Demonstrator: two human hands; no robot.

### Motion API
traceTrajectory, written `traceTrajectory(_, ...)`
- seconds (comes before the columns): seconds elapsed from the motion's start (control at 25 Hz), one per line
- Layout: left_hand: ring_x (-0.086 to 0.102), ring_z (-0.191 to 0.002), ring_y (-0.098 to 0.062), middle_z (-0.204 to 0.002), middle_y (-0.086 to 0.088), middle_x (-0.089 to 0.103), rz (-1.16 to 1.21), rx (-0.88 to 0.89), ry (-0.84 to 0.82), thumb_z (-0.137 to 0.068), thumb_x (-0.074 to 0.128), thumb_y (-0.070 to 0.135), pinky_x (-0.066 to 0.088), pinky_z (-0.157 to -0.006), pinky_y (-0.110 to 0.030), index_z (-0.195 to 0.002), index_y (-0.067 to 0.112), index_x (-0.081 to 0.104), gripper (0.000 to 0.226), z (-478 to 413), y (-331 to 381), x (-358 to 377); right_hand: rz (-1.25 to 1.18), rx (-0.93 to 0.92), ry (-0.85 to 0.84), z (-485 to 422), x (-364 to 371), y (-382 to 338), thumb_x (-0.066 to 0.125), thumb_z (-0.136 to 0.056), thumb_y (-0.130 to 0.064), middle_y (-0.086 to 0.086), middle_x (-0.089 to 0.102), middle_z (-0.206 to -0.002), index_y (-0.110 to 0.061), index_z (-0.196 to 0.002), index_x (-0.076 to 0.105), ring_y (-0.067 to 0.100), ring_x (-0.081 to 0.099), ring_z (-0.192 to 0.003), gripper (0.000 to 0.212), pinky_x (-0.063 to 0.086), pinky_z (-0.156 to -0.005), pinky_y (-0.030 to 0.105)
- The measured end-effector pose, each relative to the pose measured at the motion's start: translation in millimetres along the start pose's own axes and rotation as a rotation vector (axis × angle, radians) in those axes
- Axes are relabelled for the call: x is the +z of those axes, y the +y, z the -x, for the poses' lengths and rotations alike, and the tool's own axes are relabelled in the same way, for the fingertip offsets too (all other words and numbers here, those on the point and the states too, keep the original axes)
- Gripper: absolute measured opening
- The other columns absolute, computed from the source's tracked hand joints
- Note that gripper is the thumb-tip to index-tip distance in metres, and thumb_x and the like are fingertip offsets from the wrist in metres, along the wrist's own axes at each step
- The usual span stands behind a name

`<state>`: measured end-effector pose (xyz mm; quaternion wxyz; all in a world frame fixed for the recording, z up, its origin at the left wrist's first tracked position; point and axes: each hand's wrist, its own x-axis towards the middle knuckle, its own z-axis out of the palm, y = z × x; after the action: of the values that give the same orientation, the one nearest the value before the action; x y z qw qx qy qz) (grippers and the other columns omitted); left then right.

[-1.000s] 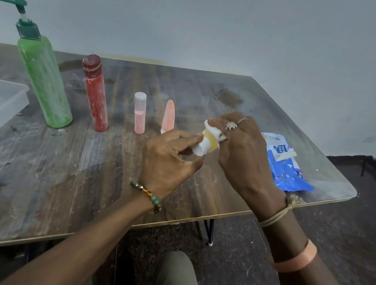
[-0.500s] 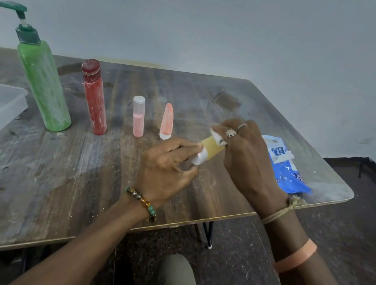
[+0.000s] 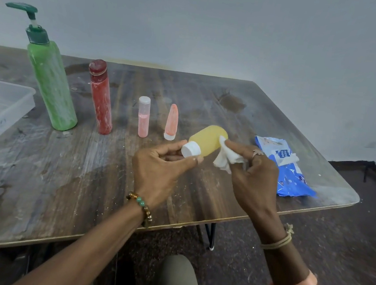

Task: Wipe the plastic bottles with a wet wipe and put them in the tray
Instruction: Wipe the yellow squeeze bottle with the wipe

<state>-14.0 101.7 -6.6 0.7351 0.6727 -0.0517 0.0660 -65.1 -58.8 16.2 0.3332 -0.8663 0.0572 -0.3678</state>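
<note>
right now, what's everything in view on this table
pump bottle: 1, green, beside tray
tall bottle: 1, red, right of pump bottle
vial: 1, pink-filled, mid table
cone bottle: 1, orange-pink, right of vial
yellow bottle: 1, white cap, held above table
wet wipe: 1, white, against yellow bottle
wipes pack: 1, blue, right edge
tray: 1, clear, left edge
table: 1, brown wood
left hand: 1, grips bottle cap
right hand: 1, pinches wet wipe

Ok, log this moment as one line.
step: wiping yellow bottle | left hand: pinches its white cap | right hand: presses wet wipe to bottle | tray: bottle not yet in it
</note>
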Motion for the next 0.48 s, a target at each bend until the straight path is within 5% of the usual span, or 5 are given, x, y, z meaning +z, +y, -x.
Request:
traceTrajectory(0.16, 0.076, -0.084, -0.017, -0.088, -0.001, 0.079, 0.148, -0.141, -0.008, -0.057, 0.094, 0.009, 0.061, -0.076, -0.029, -0.107, 0.005, 0.075, 0.053, -0.8, 1.7, 6.9, 0.056, -0.113, 0.125, -7.1, -0.2, -12.4, 0.059, -0.086, 0.000, -0.001, 0.067, -0.107, -0.017, -0.117, 0.072, 0.001, 0.056, -0.089, 0.038, 0.035, -0.078, -0.001)
traceTrajectory(0.36, 0.072, -0.075, -0.004, -0.080, 0.010, 0.076, -0.101, 0.134, 0.019, -0.067, 0.090, 0.013, 0.062, -0.071, -0.030, -0.100, 0.023, 0.078, 0.036, 0.8, 8.2, 6.9, 0.063, -0.399, -0.113, 11.8, 19.2, -28.3, 0.045, -0.091, -0.018, 0.010, 0.064, -0.112, -0.008, -0.117, 0.070, 0.015, 0.053, -0.100, 0.038, 0.040, -0.086, 0.012)
traceTrajectory(0.48, 0.071, -0.073, -0.002, -0.082, 0.012, 0.075, -0.130, 0.149, 0.014, -0.065, 0.091, 0.019, 0.061, -0.069, -0.025, -0.101, 0.029, 0.075, 0.040, 1.0, 11.1, 4.9, 0.063, -0.435, -0.066, 7.4, 19.5, -30.4, 0.046, -0.090, -0.017, 0.011, 0.065, -0.111, -0.007, -0.116, 0.070, 0.025, 0.060, -0.097, 0.037, 0.047, -0.083, 0.023)
